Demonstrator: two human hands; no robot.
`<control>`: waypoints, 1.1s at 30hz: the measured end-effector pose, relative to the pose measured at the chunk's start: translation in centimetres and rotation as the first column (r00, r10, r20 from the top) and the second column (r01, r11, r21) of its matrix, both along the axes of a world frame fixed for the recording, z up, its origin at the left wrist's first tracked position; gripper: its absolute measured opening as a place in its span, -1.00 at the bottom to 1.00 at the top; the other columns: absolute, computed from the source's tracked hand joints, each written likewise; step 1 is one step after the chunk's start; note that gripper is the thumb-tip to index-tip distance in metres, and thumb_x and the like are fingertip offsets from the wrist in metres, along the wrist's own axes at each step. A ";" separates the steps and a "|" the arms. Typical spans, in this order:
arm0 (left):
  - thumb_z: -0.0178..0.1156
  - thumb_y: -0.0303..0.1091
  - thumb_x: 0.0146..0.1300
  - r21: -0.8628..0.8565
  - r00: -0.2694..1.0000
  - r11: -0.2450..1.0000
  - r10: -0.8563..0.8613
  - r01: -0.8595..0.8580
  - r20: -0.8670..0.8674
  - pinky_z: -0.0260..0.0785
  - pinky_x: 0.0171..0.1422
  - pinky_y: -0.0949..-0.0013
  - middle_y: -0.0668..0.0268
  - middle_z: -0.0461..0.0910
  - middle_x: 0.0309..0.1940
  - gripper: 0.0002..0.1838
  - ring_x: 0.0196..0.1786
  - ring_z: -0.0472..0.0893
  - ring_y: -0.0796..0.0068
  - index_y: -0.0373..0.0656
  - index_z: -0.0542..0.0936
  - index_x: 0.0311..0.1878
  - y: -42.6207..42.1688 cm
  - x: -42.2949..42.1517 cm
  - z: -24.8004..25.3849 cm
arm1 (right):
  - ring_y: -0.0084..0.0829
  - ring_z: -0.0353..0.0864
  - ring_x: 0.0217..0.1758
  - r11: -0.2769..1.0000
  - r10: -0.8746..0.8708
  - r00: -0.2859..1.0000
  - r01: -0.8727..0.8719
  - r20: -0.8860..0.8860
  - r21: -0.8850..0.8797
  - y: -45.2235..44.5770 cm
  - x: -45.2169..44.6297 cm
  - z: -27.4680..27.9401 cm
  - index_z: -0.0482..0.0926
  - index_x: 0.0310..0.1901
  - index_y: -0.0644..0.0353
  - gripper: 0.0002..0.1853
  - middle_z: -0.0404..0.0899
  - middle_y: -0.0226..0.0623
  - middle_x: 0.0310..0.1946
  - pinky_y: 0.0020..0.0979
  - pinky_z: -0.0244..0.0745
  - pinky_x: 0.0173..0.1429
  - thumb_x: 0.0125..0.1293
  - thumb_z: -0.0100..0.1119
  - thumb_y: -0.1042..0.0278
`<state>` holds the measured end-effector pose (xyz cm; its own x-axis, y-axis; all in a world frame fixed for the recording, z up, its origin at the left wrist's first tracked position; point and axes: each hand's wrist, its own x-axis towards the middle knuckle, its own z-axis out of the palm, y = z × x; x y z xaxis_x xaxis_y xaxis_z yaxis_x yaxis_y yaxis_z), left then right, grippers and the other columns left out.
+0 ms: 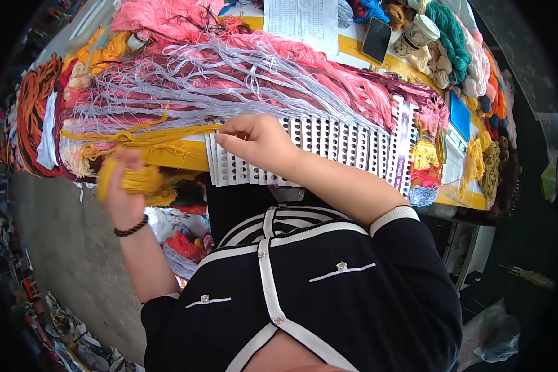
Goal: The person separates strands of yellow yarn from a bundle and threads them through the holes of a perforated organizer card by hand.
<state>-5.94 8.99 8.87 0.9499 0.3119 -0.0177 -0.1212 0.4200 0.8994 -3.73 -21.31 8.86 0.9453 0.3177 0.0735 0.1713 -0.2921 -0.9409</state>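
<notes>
My left hand [125, 192], with a dark beaded bracelet at the wrist, is closed on a yellow yarn bundle [144, 180] at the left edge of the table; motion blurs it. Yellow strands [173, 132] run from the left across the table to my right hand [254, 137], whose thumb and fingers pinch their end. Under and beside my right hand lie white cards with rows of punched holes [328, 146]. Lilac thread strands [235, 77] spread over pink and maroon yarn just beyond both hands.
Farther back lie a printed sheet [301, 25], a phone [376, 40] and a patterned cup [416, 33]. Colored skeins [449, 43] line the right side, near a blue device [459, 116]. Orange-brown yarn [36, 115] hangs at the far left edge.
</notes>
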 end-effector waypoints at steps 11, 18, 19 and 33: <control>0.01 -0.57 0.23 -0.084 0.827 0.838 -0.546 0.539 -0.137 0.45 -0.08 0.53 0.21 0.45 0.03 -0.48 -0.15 0.55 0.53 -0.34 0.26 0.29 -13.9 -2.7 0.8 | -0.61 0.53 -0.45 0.907 0.227 0.857 -0.013 -0.463 0.421 1.1 -1.9 1.7 0.59 -0.29 0.40 -0.82 0.59 -0.33 -0.45 -0.54 0.44 -0.31 0.22 0.13 0.43; 0.07 -0.47 0.28 -0.067 0.804 0.814 -0.580 0.577 -0.128 0.40 -0.21 0.57 0.27 0.51 -0.11 -0.53 -0.29 0.51 0.61 -0.35 0.31 0.26 -13.0 -2.4 0.6 | -0.56 0.57 -0.48 0.847 0.189 0.917 0.029 -0.352 0.531 0.9 -2.0 0.9 0.58 -0.31 0.42 -0.90 0.60 -0.29 -0.47 -0.55 0.49 -0.28 0.18 0.15 0.56; 0.08 -0.44 0.29 -0.069 0.792 0.799 -0.602 0.598 -0.105 0.37 -0.26 0.58 0.29 0.52 -0.19 -0.55 -0.35 0.49 0.62 -0.35 0.33 0.23 -12.7 -2.2 0.6 | -0.55 0.59 -0.47 0.832 0.137 0.965 0.011 -0.224 0.555 1.1 -2.0 0.9 0.59 -0.32 0.43 -0.91 0.61 -0.27 -0.46 -0.55 0.50 -0.27 0.17 0.15 0.58; 0.12 -0.38 0.29 -0.031 0.946 0.947 -0.321 0.320 -0.051 0.37 -0.40 0.58 0.32 0.55 -0.30 -0.76 -0.46 0.49 0.61 -0.27 0.50 -0.03 -14.6 -1.9 0.5 | -0.59 0.60 -0.40 0.846 0.212 0.900 0.026 -0.380 0.533 -0.5 -1.6 2.4 0.61 -0.34 0.40 -0.90 0.63 -0.25 -0.46 -0.56 0.48 -0.20 0.17 0.15 0.54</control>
<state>-7.81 -5.64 9.37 0.9970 -0.0101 -0.0763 0.0727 0.4484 0.8909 -5.34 -21.82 11.30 0.8912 0.4332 -0.1346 -0.2624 0.2503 -0.9319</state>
